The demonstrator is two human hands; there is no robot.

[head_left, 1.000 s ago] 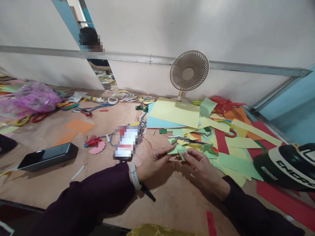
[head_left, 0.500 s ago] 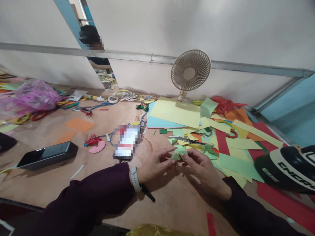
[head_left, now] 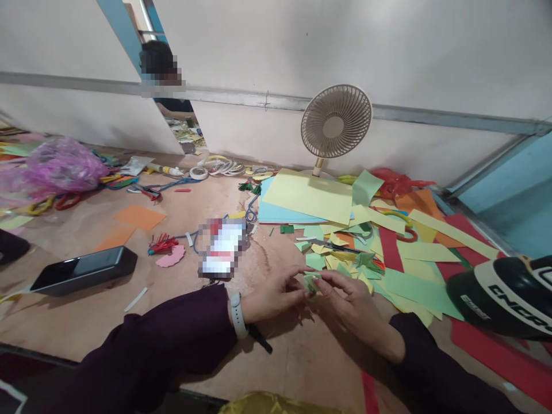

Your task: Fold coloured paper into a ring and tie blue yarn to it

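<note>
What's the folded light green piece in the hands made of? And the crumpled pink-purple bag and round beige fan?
Folded light green piece: looks like matte paper, dull with folded edges.
Crumpled pink-purple bag: probably thin, glossy plastic, see-through and wrinkled.
Round beige fan: perhaps smooth plastic, from its even, moulded-looking ribs; painted metal is possible.

1 head-worn camera looks forward and down from the near side of the tabletop (head_left: pixel 215 198), close above it, facing a pale wall (head_left: pixel 241 52); the outer edges seem somewhat stretched.
</note>
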